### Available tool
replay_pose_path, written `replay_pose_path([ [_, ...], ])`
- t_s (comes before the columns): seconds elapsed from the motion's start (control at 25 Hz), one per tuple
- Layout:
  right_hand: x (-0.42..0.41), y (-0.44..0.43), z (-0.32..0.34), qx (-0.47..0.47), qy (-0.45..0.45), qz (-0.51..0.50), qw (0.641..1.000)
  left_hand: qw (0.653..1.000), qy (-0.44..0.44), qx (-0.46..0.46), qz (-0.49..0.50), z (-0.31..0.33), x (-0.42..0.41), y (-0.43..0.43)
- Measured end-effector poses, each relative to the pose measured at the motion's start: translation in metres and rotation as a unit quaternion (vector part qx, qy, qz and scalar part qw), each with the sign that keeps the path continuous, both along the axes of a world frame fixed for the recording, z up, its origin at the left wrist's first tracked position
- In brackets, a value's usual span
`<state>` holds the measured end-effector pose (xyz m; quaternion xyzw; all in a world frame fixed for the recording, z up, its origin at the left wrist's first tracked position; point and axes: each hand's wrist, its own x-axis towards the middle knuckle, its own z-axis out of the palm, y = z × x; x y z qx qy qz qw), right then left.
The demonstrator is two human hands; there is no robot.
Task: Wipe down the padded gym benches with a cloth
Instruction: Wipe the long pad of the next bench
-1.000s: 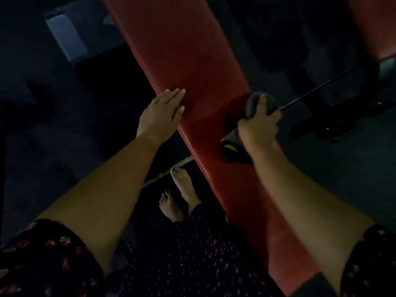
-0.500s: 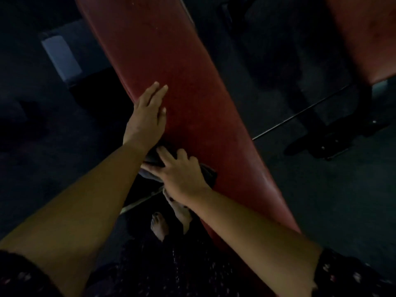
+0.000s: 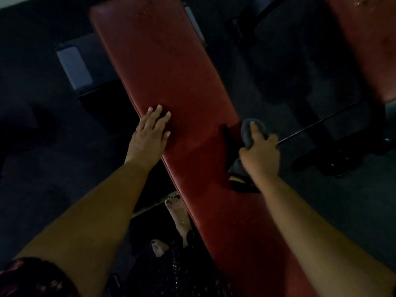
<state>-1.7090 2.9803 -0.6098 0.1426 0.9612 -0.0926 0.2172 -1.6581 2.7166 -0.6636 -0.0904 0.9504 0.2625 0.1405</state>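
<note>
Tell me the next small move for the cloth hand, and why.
Probably sweep the right hand and its cloth across the red bench pad toward the left hand, slightly farther up. The cloth sits at the pad's right edge, and the far stretch shows specks.

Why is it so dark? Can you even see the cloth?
Head view: the light is very dim, so the floor is almost black; the red padded bench and the left hand flat on it show best; the dark cloth gripped by the right hand blends into shadow; edges look soft, with no glare.
</note>
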Motion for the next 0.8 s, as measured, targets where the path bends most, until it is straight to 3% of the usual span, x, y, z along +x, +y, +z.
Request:
replay_pose_path([
  [0.16,0.066,-0.085,0.011,-0.001,0.004,0.244,0.970,1.000,0.002,0.019,0.016,0.004,-0.005,-0.003],
  [0.24,0.099,-0.112,0.009,-0.029,-0.014,0.375,0.926,0.998,0.017,0.044,0.042,0.009,-0.006,-0.004],
  [0.36,0.118,-0.136,-0.004,-0.033,0.008,0.551,0.834,0.996,0.019,0.075,0.038,0.012,-0.006,-0.010],
  [0.44,0.107,-0.132,-0.013,-0.047,0.013,0.603,0.796,0.998,0.013,0.065,-0.005,0.011,-0.009,-0.018],
  [0.56,0.073,-0.094,-0.013,-0.031,0.090,0.553,0.828,0.999,0.002,0.030,-0.044,0.010,-0.015,-0.027],
  [0.8,-0.029,0.015,-0.005,0.110,0.147,0.398,0.899,0.999,0.015,-0.026,-0.019,0.010,-0.001,-0.012],
])
